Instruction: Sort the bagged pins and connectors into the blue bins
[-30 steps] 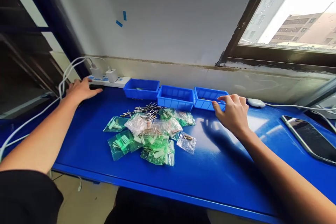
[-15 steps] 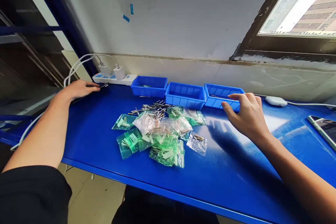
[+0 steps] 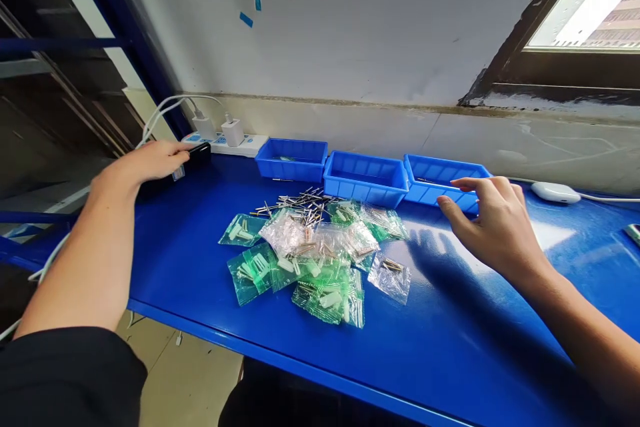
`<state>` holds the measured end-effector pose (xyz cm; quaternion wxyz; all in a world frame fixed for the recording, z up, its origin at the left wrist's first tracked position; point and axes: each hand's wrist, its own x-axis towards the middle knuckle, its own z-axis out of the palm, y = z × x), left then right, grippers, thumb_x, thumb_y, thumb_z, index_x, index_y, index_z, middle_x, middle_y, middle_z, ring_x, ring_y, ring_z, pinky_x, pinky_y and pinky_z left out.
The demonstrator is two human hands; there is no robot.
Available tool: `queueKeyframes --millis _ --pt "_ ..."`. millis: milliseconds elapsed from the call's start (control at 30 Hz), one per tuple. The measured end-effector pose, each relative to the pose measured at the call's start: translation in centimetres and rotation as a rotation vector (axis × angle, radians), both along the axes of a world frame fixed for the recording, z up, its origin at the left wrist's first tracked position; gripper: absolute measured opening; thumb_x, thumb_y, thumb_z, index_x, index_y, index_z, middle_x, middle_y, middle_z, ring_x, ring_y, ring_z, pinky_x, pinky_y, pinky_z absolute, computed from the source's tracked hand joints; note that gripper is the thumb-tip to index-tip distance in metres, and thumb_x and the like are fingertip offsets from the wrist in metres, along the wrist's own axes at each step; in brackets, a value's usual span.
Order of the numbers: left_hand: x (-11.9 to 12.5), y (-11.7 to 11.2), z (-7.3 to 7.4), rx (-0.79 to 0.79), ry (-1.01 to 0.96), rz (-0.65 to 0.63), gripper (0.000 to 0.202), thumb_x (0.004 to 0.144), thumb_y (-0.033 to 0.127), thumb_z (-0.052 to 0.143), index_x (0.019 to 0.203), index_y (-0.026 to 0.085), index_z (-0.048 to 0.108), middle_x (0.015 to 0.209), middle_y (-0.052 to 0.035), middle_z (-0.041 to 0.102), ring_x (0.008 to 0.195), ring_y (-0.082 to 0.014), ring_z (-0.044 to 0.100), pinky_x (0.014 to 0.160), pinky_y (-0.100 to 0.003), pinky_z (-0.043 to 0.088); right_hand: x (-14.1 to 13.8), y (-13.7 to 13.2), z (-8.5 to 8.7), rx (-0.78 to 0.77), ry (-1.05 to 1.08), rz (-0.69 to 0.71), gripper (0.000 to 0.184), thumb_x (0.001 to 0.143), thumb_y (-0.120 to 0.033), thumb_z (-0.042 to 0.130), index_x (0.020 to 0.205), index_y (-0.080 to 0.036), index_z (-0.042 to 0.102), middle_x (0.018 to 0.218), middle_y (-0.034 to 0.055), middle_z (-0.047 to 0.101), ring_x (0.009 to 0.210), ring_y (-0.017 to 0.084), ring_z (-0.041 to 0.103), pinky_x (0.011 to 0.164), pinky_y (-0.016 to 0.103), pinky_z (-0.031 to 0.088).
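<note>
Three bins (image 3: 365, 177) line the back of the bench (image 3: 450, 340). The left hand (image 3: 145, 163) is closed on a black device (image 3: 197, 153) at the bench's left end, near a power strip (image 3: 247, 144). The right hand (image 3: 495, 223) hovers open and empty, fingers spread, just before the right bin (image 3: 433, 181), beside a pile of bags (image 3: 310, 257).

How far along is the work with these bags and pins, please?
Done: three blue trays lined up, nearly empty. In hand: left hand on a black device, right hand open by the right tray. Left: bags and pins heaped on the table.
</note>
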<state>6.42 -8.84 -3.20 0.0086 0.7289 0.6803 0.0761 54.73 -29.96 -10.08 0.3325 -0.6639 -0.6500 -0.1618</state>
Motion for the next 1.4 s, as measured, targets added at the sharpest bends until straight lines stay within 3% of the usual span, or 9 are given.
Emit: queueKeyframes --millis 100,167,300,433,567,800,967,1167,1400 --pt "0.7 -0.5 0.6 -0.016 0.198 0.035 0.054 0.087 0.025 0.040 0.140 0.033 0.034 0.078 0.0021 0.064 0.063 -0.0160 0.051 0.068 -0.027 0.044 0.1 0.0 -0.1 0.004 0.001 0.003 0.026 0.084 -0.043 0.046 0.099 -0.023 0.054 0.093 0.0176 0.055 0.092 0.040 0.050 0.084 0.063 0.040" --pt "1.2 -0.8 0.9 -0.019 0.328 0.072 0.054 0.087 0.026 0.035 0.140 0.036 0.033 0.077 0.0007 0.062 0.064 -0.0176 0.051 0.066 -0.028 0.043 0.2 0.1 -0.2 0.013 0.002 0.005 0.026 0.084 -0.043 0.046 0.100 -0.024 0.054 0.092 0.0173 0.055 0.092 0.040 0.050 0.084 0.063 0.041" --pt "2.0 -1.1 0.7 -0.003 0.373 0.082 0.051 0.086 0.027 0.035 0.137 0.033 0.041 0.082 -0.0030 0.062 0.073 -0.0205 0.053 0.070 -0.029 0.043 0.2 0.1 -0.3 0.028 0.015 0.024 0.024 0.084 -0.042 0.047 0.100 -0.025 0.053 0.093 0.0160 0.055 0.092 0.039 0.051 0.083 0.062 0.041" --pt "2.8 -1.5 0.1 0.070 0.385 0.082 0.052 0.089 0.029 0.030 0.140 0.033 0.034 0.092 -0.0081 0.062 0.079 -0.0249 0.056 0.069 -0.032 0.043 0.0 0.1 -0.2 0.041 0.015 0.035 0.023 0.084 -0.042 0.046 0.100 -0.026 0.052 0.092 0.0147 0.055 0.090 0.038 0.051 0.083 0.061 0.042" --pt "3.6 -2.2 -0.4 0.120 0.404 0.069 0.055 0.091 0.039 0.028 0.143 0.024 0.027 0.100 -0.0137 0.061 0.086 -0.0313 0.058 0.071 -0.038 0.043 -0.2 0.0 -0.1 0.005 0.015 0.020 0.025 0.085 -0.042 0.045 0.101 -0.025 0.053 0.094 0.0150 0.055 0.091 0.035 0.052 0.085 0.057 0.042" --pt "4.1 -2.9 -1.6 0.123 0.453 0.004 0.053 0.091 0.048 0.027 0.127 0.014 0.046 0.109 -0.0197 0.061 0.093 -0.0373 0.057 0.074 -0.042 0.040 -0.1 0.2 -0.6 0.017 0.054 0.002 0.031 0.082 -0.045 0.047 0.100 -0.021 0.056 0.095 0.0133 0.056 0.092 0.031 0.052 0.083 0.051 0.044" --pt "4.3 -2.9 -2.4 0.137 0.464 -0.022 0.055 0.090 0.051 0.028 0.121 0.011 0.051 0.108 -0.0196 0.061 0.092 -0.0363 0.057 0.073 -0.041 0.038 -0.2 0.3 -0.9 0.002 0.080 0.014 0.033 0.083 -0.046 0.047 0.102 -0.021 0.056 0.096 0.0144 0.055 0.095 0.031 0.050 0.078 0.049 0.046" --pt "4.6 -2.5 -2.9 0.154 0.471 -0.034 0.052 0.091 0.047 0.025 0.113 0.008 0.054 0.110 -0.0168 0.062 0.092 -0.0304 0.057 0.071 -0.035 0.035 -0.1 0.3 -1.0 0.006 0.069 0.018 0.034 0.082 -0.047 0.048 0.102 -0.020 0.056 0.094 0.0137 0.055 0.092 0.031 0.051 0.078 0.050 0.047" --pt "5.2 -2.4 -2.9 0.159 0.444 -0.025 0.052 0.091 0.040 0.023 0.100 0.004 0.060 0.104 -0.0194 0.063 0.092 -0.0327 0.057 0.068 -0.035 0.033 -0.1 0.2 -1.0 0.012 0.063 0.016 0.031 0.083 -0.045 0.049 0.102 -0.021 0.056 0.096 0.0135 0.055 0.094 0.031 0.051 0.077 0.049 0.047"
